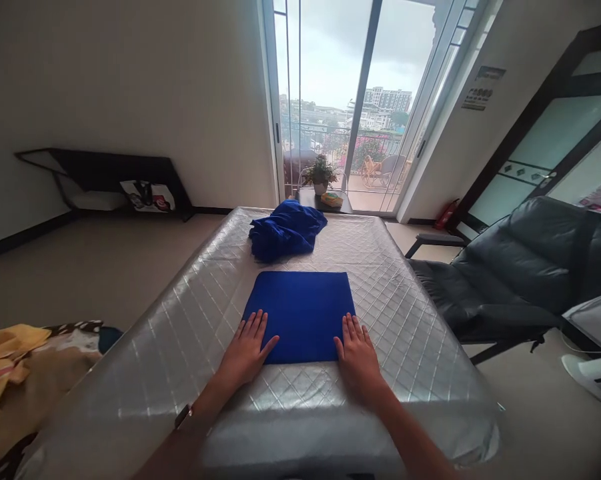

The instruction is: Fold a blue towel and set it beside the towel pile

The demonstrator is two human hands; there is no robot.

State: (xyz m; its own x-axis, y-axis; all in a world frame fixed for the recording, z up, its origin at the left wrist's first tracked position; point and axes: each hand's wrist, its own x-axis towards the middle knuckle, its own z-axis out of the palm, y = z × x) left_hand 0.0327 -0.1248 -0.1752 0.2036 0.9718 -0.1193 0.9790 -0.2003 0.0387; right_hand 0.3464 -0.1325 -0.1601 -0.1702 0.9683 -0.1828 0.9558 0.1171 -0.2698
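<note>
A folded blue cloth [303, 312] lies flat as a neat rectangle on the silver quilted table [400, 300]. My left hand [247, 350] rests flat on its near left corner, fingers stretched out. On the near right corner lies my right hand [357, 353], also flat and open. Neither hand grips anything. Farther back on the table sits a crumpled heap of blue cloth [285, 230].
A black recliner chair [520, 267] stands to the right of the table. Yellow and patterned fabric [15, 367] lies at the left. Behind the table a small side table holds a potted plant [320, 175] before glass balcony doors. A low dark shelf [105, 177] lines the left wall.
</note>
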